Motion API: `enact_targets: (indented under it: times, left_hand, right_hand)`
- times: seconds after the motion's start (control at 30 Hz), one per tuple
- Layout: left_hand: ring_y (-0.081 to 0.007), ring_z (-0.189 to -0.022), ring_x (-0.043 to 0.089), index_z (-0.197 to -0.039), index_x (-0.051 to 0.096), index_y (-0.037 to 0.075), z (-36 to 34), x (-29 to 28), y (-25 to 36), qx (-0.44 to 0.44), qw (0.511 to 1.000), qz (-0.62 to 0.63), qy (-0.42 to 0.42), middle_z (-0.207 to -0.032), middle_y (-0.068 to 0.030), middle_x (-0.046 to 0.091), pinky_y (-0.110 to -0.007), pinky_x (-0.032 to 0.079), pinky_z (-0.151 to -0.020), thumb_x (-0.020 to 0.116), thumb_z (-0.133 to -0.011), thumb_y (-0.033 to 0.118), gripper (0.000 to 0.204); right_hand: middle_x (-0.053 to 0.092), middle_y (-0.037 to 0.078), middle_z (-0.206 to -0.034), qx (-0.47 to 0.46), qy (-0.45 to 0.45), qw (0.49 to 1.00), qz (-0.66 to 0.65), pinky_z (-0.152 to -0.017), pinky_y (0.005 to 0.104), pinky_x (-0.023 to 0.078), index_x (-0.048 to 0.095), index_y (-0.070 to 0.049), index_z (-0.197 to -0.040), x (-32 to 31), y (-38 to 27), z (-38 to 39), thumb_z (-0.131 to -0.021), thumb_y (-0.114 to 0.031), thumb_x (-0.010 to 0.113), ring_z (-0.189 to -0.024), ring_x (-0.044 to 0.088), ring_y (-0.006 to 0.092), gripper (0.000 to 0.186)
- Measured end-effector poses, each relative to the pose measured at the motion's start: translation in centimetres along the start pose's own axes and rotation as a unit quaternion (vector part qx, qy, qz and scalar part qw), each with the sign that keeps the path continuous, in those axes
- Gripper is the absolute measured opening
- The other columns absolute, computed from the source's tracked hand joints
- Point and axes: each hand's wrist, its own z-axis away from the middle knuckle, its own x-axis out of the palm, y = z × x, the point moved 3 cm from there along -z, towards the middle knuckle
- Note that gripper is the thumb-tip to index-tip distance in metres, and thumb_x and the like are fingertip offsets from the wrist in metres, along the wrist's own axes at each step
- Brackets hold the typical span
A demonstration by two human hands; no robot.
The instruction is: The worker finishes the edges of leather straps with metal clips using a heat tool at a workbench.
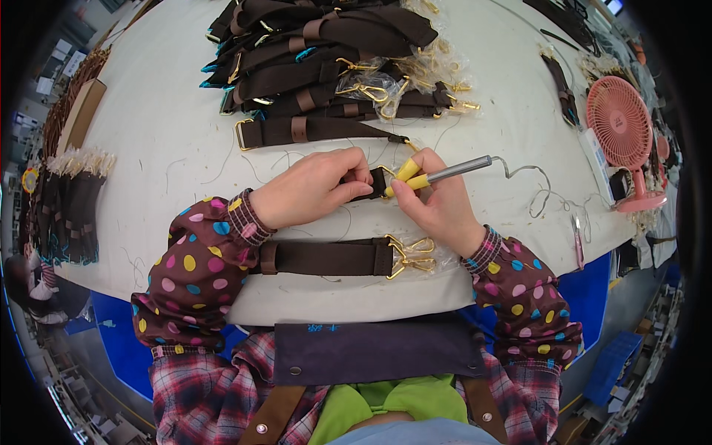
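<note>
My right hand is closed round a corded pen-shaped tool with a grey barrel and yellow grip. Yellow covers show on its fingertips. The tool's tip meets the end of a dark brown strap, beside a gold metal fitting; the exact contact is hidden by the fingers. With thumb and fingers pinched, my left hand holds that strap just left of the tip. Nearer to me lies another brown strap with gold clasps at its right end. Beyond my hands stretches one more strap with a gold buckle.
A heap of brown straps with gold clasps in clear plastic fills the far middle. More straps hang at the left edge. At the right stand a pink fan and snips. The tool's thin cord crosses the white table.
</note>
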Motion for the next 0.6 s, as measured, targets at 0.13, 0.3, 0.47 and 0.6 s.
enact_targets:
  times: [0.13, 0.3, 0.47, 0.6]
  left_hand:
    - [-0.0278, -0.077, 0.062, -0.09, 0.052, 0.002, 0.09, 0.01, 0.0, 0.023, 1.0, 0.003, 0.013, -0.082, -0.0123, 0.062, -0.036, 0.048, -0.067, 0.064, -0.088, 0.016, 0.019]
    - [-0.0277, -0.076, 0.061, -0.09, 0.052, 0.002, 0.22, -0.01, 0.18, 0.027, 1.0, -0.009, 0.002, -0.083, -0.0122, 0.06, -0.036, 0.047, -0.067, 0.064, -0.088, 0.017, 0.019]
    - [-0.0279, -0.076, 0.06, -0.089, 0.051, 0.002, 0.21, 0.02, 0.05, 0.033, 0.999, -0.015, 0.0, -0.083, -0.0122, 0.059, -0.036, 0.046, -0.067, 0.064, -0.088, 0.017, 0.02]
    - [-0.0282, -0.077, 0.06, -0.089, 0.051, 0.002, 0.23, -0.12, 0.22, 0.032, 0.999, -0.022, -0.001, -0.083, -0.0123, 0.059, -0.037, 0.046, -0.067, 0.063, -0.088, 0.018, 0.02]
  right_hand:
    - [0.056, 0.007, -0.074, 0.006, -0.001, 1.0, 0.007, -0.051, 0.0238, 0.046, 0.049, -0.001, -0.088, -0.03, 0.05, 0.0, -0.083, -0.009, 0.067, -0.058, 0.056, 0.0102, 0.02]
    - [0.056, 0.007, -0.073, 0.01, -0.005, 1.0, 0.015, -0.051, 0.0239, 0.045, 0.05, -0.001, -0.087, 0.01, 0.2, 0.1, -0.083, -0.01, 0.067, -0.057, 0.055, 0.0105, 0.02]
    - [0.056, 0.007, -0.072, 0.008, -0.005, 1.0, 0.002, -0.051, 0.024, 0.045, 0.05, -0.001, -0.088, 0.17, 0.47, 0.13, -0.083, -0.01, 0.067, -0.058, 0.055, 0.0103, 0.02]
    - [0.056, 0.007, -0.073, 0.011, -0.009, 1.0, 0.007, -0.051, 0.0239, 0.045, 0.05, -0.001, -0.088, 0.14, 0.21, 0.04, -0.083, -0.009, 0.067, -0.059, 0.055, 0.0102, 0.02]
